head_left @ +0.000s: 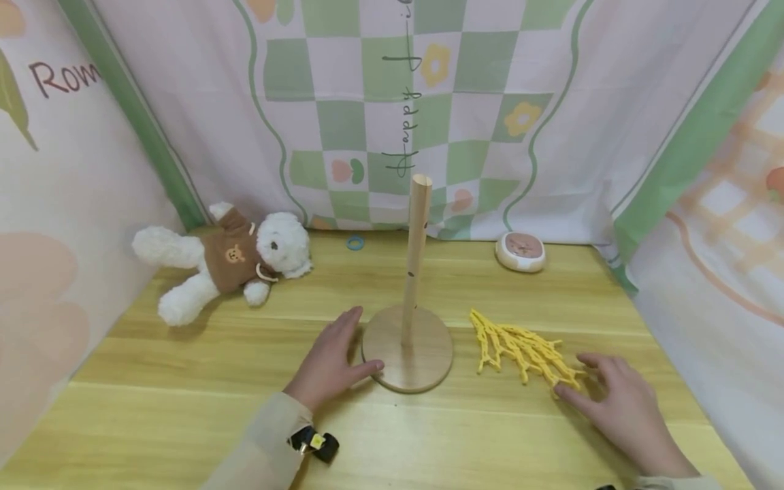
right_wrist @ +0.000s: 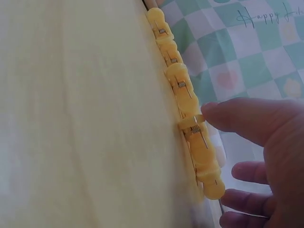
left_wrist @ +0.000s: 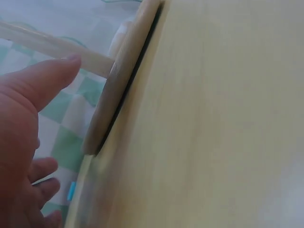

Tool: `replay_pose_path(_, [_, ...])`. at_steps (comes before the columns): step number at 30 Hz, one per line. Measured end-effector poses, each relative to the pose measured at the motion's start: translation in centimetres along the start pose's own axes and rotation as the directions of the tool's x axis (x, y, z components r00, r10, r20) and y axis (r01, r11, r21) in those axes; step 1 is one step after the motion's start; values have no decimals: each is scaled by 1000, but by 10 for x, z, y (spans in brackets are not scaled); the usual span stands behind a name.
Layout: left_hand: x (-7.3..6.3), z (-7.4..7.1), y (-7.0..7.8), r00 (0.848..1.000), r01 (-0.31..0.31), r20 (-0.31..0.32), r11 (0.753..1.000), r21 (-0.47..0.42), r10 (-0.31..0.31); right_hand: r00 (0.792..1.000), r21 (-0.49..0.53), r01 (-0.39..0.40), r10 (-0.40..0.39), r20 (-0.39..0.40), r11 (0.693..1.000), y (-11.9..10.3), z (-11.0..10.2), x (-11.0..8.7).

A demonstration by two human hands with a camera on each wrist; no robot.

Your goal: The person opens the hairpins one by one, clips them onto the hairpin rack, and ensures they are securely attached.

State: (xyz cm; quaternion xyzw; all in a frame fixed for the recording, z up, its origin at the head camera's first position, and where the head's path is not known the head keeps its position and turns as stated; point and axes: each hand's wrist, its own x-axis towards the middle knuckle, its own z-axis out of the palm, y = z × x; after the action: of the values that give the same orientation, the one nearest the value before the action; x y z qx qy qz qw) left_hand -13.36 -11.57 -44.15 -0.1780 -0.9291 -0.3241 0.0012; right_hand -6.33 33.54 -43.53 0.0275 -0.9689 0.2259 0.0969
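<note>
A wooden stand with a round base (head_left: 429, 364) and an upright pole (head_left: 416, 245) is in the middle of the table. My left hand (head_left: 331, 361) spreads around the left side of the base, its thumb over the rim; in the left wrist view, thumb and fingers are apart. To the right lies a bundle of yellow branching plastic pieces (head_left: 520, 347). Small metal springs show on the yellow plastic (right_wrist: 190, 137) in the right wrist view. My right hand (head_left: 625, 401) is at its near right end, thumb and fingers spread about it, thumb tip touching or very close.
On the left, a white plush toy (head_left: 229, 262) in a brown top lies on the table. A small blue ring (head_left: 355, 242) and a white rounded device (head_left: 520, 252) with a pinkish top are near the back. Printed curtains (head_left: 392, 122) enclose the table.
</note>
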Motion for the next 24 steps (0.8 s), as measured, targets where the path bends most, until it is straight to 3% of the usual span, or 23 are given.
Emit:
replay_pose_path(8, [11, 15, 2, 999, 27, 25, 998, -60, -26, 999, -30, -47, 48, 27, 998, 5, 2, -2])
replay_pose_path(24, [14, 21, -1, 1000, -3, 31, 1000, -27, 4, 999, -2, -48, 48, 7, 999, 16, 4, -5])
